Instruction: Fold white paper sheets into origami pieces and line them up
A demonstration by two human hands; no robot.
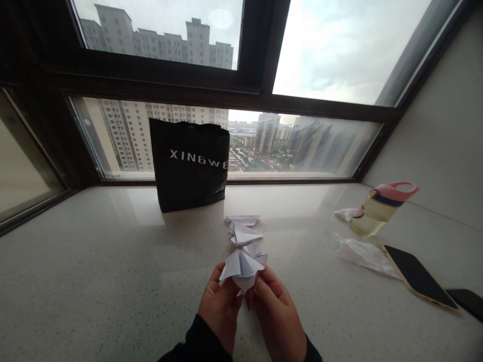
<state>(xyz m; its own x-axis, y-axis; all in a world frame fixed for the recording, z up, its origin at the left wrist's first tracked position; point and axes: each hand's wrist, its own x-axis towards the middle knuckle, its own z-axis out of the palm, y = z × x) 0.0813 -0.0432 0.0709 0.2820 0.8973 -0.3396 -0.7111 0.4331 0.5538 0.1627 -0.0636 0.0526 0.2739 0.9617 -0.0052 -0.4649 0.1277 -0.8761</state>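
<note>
Between both hands is a piece of folded white paper [242, 265], its pleated flaps fanned out at the top. My left hand [221, 306] grips its left side, the thumb pressed against the paper. On the opposite side my right hand [277, 306] pinches it between thumb and fingers. Just beyond lies another folded paper piece [257, 251], partly hidden behind the held one. Farther back, a pointed folded paper [246, 234] and a flat folded paper strip [243, 219] lie in a row on the speckled white counter [132, 281].
A black bag [190, 171] with white lettering stands at the back left by the window. On the right are a bottle with a pink lid [381, 208], crumpled tissue [366, 255], a phone [418, 276] and a dark object [468, 301] at the edge.
</note>
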